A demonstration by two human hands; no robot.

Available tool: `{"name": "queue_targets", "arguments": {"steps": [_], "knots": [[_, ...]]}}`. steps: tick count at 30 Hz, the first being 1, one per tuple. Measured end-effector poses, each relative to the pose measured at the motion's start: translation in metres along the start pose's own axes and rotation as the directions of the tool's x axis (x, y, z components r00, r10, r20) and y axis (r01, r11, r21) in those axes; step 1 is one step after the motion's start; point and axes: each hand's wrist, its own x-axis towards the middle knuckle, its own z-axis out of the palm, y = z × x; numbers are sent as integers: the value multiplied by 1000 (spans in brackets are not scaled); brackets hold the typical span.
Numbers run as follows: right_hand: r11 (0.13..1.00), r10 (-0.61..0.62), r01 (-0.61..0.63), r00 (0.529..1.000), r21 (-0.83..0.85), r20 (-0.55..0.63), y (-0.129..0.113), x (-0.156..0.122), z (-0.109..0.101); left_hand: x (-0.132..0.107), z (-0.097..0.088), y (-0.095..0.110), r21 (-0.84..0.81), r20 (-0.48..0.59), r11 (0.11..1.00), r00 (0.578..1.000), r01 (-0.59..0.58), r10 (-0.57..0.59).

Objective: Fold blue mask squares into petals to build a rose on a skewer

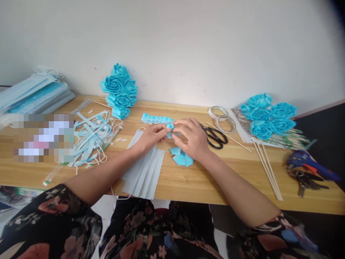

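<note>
My left hand (154, 136) pinches a small rolled blue petal piece (169, 127) between thumb and fingers, above the middle of the table. My right hand (191, 138) meets it from the other side, its fingertips on the same piece; the fingers partly hide it. Just below my right hand lie several loose cut blue petals (183, 158). A row of overlapping blue petals (156, 118) lies behind my hands. Under my left hand are pale blue pleated face masks (145, 172). Black-handled scissors (215, 137) lie right of my right hand.
Blue flower bunches (118, 91) (269, 115) stand back left and right. Mask scraps (90, 135) and stacked masks (35, 93) lie left. Right are tape rolls (225, 123), wooden sticks (266, 171), keys (304, 181) and a blue glue gun (309, 163).
</note>
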Motion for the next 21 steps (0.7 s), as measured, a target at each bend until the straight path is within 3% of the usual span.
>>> {"name": "queue_targets", "arguments": {"steps": [6,12,21], "knots": [[995,13,-11,1000,100,-11,-2,1,0,3,-1,-4,24,-25,999,999,-28,28],[914,281,-224,951,339,-128,1,2,-4,4,-3,-3,76,-61,997,998,-30,35],[768,437,-420,895,483,83,2,3,-1,0,0,0,68,46,996,997,-61,58]]}}
